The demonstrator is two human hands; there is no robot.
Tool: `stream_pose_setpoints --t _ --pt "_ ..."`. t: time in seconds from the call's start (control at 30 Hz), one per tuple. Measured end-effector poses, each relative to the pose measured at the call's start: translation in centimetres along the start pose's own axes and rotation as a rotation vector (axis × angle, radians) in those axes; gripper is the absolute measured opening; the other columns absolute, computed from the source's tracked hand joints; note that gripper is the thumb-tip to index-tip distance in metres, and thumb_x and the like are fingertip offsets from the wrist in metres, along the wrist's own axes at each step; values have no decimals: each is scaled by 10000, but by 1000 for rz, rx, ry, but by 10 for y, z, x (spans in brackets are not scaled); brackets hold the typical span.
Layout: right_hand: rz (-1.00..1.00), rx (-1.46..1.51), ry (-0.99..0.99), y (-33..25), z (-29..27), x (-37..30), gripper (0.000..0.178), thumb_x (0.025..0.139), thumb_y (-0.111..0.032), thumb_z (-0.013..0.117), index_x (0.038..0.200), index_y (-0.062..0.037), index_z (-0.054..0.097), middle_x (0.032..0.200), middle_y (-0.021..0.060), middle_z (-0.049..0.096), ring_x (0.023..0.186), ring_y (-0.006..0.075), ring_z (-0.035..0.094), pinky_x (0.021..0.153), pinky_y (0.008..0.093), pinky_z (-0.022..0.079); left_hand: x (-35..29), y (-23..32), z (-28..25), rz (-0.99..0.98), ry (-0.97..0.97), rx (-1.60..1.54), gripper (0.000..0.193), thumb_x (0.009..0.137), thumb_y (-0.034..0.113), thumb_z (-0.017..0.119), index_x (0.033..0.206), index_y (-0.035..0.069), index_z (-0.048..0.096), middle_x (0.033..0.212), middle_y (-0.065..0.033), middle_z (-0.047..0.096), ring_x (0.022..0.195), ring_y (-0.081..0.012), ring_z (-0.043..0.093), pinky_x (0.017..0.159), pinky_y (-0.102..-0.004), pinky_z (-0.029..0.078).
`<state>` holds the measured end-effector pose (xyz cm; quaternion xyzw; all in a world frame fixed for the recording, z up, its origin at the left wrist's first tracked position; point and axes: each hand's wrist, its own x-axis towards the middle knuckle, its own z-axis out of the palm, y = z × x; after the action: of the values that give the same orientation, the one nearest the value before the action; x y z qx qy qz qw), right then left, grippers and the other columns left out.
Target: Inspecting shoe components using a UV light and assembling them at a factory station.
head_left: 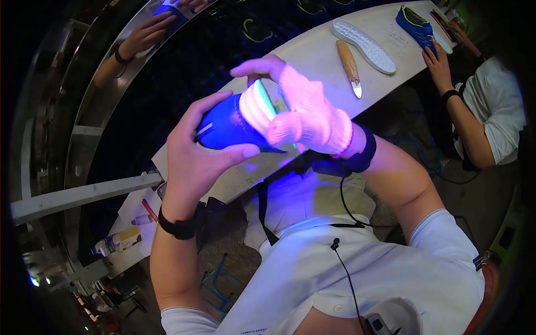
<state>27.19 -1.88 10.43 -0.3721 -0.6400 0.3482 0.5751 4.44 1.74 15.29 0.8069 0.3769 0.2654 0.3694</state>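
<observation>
My left hand (195, 151) wraps around a blue shoe (226, 120), with its thumb along the near side and its fingers over the far side. Violet light falls on the shoe, whose pale band (258, 106) glows white with a green edge. On the shoe's right side is my right hand (310, 111), in a knitted glove that looks pink under the light. Bare fingertips show beyond the glove, curled around that end of the shoe. The glove hides part of the shoe. A wooden-handled knife (348, 62) lies on the table to the right.
A white shoe sole (365, 47) lies on the pale table (301, 47) behind the knife. At the right, a co-worker's hand (439, 66) touches another blue shoe (416, 28). Another person's hand (146, 36) shows top left. A grey bar (84, 196) juts in from the left.
</observation>
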Motion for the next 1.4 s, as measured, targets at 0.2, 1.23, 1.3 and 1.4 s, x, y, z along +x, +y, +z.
stream_pose_setpoints --t 0.2,1.23,1.3,1.4 --pt "-357 -178 -27 30 22 27 304 962 -291 738 1118 -30 718 1072 108 646 1030 216 641 941 339 512 10 -1 -13 -168 -135 -8 814 620 250 1044 1311 10 687 1122 -86 779 987 -177 748 924 -329 586" --pt "128 175 -79 -17 -30 -24 750 1103 -590 445 1477 49 566 1325 141 658 1255 246 615 1114 389 467 23 51 49 253 -250 672 837 685 523 987 1184 -14 583 737 -97 705 647 -300 746 569 -375 592" --pt "114 33 -142 -30 -35 -31 812 1115 -628 365 1482 74 543 1418 195 641 1376 323 589 1187 443 437 17 48 46 366 -256 635 811 678 499 992 1173 -4 593 744 -87 703 640 -286 737 567 -373 589" --pt "-104 -151 -215 -35 -24 -46 682 1108 -481 499 1530 55 481 1524 279 547 1445 454 512 1209 496 404 6 35 25 414 -352 649 781 653 579 949 1111 22 649 964 -133 716 860 -278 752 662 -400 609"
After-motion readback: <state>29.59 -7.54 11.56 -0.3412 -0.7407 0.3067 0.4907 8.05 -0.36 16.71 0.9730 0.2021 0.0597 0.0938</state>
